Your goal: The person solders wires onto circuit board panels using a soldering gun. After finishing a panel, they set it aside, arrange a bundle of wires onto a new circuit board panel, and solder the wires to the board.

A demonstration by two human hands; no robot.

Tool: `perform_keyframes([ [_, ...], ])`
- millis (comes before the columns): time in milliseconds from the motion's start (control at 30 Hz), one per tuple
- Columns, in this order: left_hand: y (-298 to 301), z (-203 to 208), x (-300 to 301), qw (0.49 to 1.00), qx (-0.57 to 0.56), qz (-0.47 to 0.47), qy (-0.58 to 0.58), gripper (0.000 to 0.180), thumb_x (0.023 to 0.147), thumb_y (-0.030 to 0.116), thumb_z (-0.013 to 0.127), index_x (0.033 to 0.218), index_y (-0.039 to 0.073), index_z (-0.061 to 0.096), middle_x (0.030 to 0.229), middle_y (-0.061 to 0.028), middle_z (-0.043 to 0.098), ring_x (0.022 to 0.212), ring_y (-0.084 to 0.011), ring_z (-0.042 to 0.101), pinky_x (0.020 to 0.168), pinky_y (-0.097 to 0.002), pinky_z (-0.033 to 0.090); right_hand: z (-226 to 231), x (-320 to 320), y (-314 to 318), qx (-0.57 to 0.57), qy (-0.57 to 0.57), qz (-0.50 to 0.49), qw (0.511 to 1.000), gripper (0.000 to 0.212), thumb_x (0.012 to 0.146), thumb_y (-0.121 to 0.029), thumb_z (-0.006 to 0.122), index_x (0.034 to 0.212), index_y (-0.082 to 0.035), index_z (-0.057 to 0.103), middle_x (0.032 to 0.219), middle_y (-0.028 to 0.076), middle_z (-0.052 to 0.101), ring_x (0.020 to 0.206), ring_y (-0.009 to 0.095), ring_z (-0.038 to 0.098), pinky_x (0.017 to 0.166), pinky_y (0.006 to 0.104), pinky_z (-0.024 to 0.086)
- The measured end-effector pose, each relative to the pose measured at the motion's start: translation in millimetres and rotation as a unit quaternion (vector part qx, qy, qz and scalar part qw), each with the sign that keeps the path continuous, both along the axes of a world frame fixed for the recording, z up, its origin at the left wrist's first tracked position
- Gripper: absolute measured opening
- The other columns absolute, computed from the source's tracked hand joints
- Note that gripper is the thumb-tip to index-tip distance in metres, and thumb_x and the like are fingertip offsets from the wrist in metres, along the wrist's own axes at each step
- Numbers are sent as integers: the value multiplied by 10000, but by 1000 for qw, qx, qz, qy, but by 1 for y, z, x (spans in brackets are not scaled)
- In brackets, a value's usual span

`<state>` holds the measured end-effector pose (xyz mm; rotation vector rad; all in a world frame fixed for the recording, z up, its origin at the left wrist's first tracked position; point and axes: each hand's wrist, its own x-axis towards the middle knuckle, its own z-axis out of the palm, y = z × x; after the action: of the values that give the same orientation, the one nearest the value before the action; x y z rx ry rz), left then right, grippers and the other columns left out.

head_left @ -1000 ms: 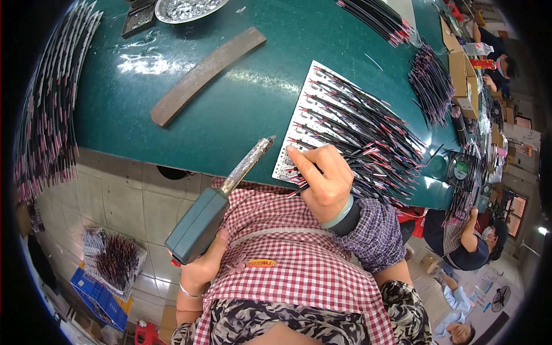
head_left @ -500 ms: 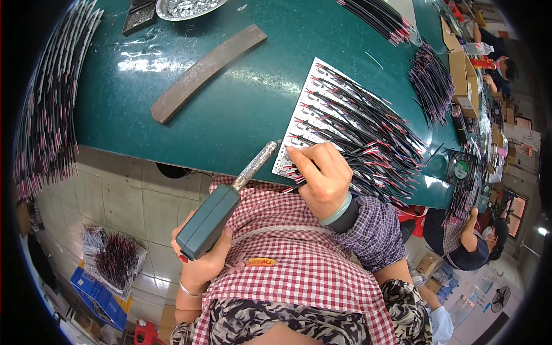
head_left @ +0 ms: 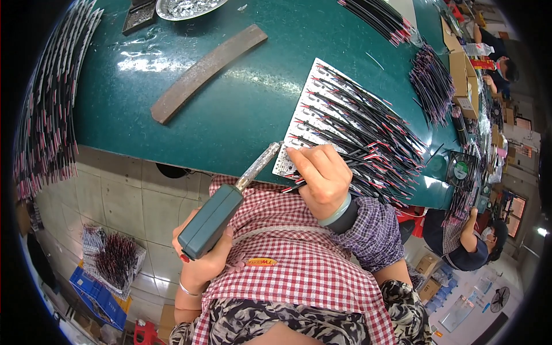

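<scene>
"Start me at the hands!"

"The left hand [head_left: 211, 257] is wrapped around a dark green soldering gun [head_left: 210, 222], just to the near left of the white board [head_left: 281, 166]. Its metal tip [head_left: 278, 146] points up at the board's left edge — whether they touch, I cannot tell."

"And the right hand [head_left: 324, 177]?"

"Over the board's near side, fingers bent, index fingertip down near that left edge. The thumb is hidden, so I cannot tell if it is pinching anything."

"The board itself?"

"Lying on the green table [head_left: 230, 129], with rows of black wires [head_left: 368, 129] across it, red and white at their ends, fanning past its right side!"

"Farther out?"

"A brown curved bar [head_left: 210, 73] lies beyond the board to the left, a metal dish [head_left: 176, 19] farther that way. Right of the board — a purplish wire bundle [head_left: 431, 86], then a cardboard box [head_left: 460, 73]."
</scene>
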<state>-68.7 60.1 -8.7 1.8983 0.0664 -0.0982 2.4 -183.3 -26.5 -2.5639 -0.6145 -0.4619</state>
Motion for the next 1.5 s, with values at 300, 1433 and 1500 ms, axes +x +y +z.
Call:
perform_keyframes([
  [300, 0, -5, -1, 1000, 4, -13, 23, 179, 682, -16, 699, 857, -47, 676, 817, -138, 639, 621, -240, 632, 566, -310, 487, 3, 0, 1, -4, 14, -2, 1000, 366, 628, 20, 630, 986, 6, 699, 841, 69, 604, 756, 233, 589, 618, 343, 468],
  [1433, 5, -3, -16, 999, 17, 19, 33, 205, 657, -7, 699, 855, -57, 677, 788, -152, 640, 616, -269, 635, 574, -331, 502, 0, 1, -2, 28, 32, 10, 999, 420, 572, 50, 600, 979, -3, 689, 844, 72, 609, 782, 257, 597, 638, 358, 469],
  [1500, 3, -2, -15, 999, 10, 24, 26, 208, 660, -6, 700, 860, -58, 678, 794, -153, 645, 623, -263, 640, 580, -329, 504, -1, 1, -3, 36, 31, 7, 999, 429, 567, 58, 589, 980, -2, 687, 845, 79, 612, 782, 267, 596, 642, 365, 475],
])
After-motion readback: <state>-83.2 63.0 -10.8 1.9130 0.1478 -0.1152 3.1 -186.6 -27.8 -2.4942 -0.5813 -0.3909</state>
